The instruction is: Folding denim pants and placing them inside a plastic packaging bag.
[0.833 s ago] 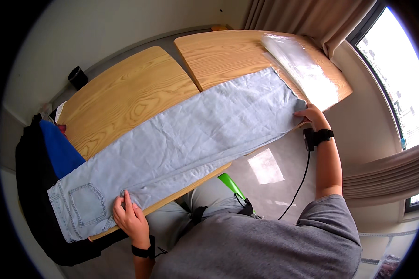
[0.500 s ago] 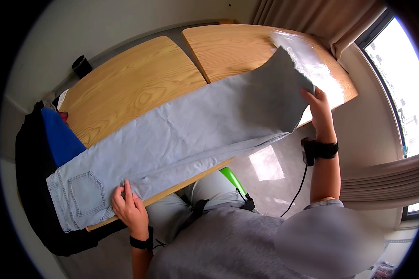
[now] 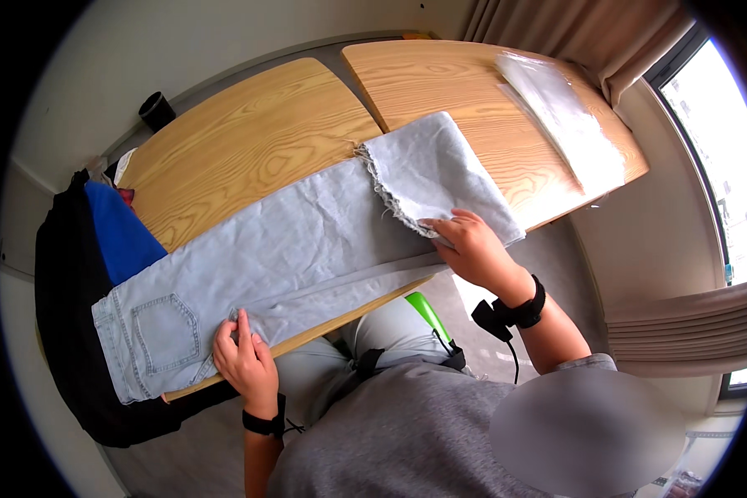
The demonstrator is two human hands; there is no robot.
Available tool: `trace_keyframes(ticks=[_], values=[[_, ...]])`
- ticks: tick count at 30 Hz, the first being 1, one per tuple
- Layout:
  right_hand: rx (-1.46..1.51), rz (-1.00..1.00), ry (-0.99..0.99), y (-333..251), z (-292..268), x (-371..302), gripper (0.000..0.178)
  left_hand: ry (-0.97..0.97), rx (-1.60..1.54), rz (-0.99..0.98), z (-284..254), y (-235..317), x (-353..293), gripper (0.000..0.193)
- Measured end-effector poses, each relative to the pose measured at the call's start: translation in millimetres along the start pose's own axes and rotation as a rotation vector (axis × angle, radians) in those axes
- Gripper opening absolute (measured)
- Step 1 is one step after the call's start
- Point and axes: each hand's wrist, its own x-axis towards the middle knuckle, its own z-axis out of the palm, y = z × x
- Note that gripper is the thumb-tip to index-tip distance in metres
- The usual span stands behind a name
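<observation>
A pair of light blue jeans [image 3: 266, 224] lies lengthwise along the wooden table, one leg over the other. Its waistband and back pocket are at the left. At the right, the leg end is turned back over the legs, so the frayed hem [image 3: 383, 192] faces left. My right hand [image 3: 477, 249] is closed on the near corner of that hem, the fingertips on top of the cloth. Near the crotch seam, my left hand [image 3: 246, 361] pinches the fabric at the table's near edge; its thumb is partly in view.
Dark clothing [image 3: 66, 274] and a blue cloth [image 3: 123, 236] lie at the table's left end. Clear plastic bags [image 3: 564, 116] rest on the second tabletop [image 3: 440, 70], past a narrow gap. A black bin [image 3: 155, 110] stands by the wall, and a window [image 3: 705, 124] is at the right.
My right hand has swung the leg end left and down, turning the hem back over the legs. The plastic bags are now uncovered. My left hand stays by the crotch seam.
</observation>
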Motion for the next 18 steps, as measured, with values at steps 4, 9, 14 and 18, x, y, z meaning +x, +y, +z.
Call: trace_keyframes(ticks=[4, 9, 14, 18], values=[[0.015, 0.028, 0.195, -10, -45, 0, 0.035, 0.008, 0.001, -0.006, -1, 1, 1, 0.037], [0.861, 0.519, 0.290, 15, -71, 3, 0.022, 0.006, -0.002, -0.006, 1, 3, 3, 0.038], [1.178, 0.492, 0.621, 127, -138, -12, 0.028, 0.001, -0.009, -0.024, 1, 0, -1, 0.038], [1.002, 0.736, 0.546, 210, -152, -60, 0.024, 0.016, -0.005, -0.012, 2, 2, 1, 0.039]])
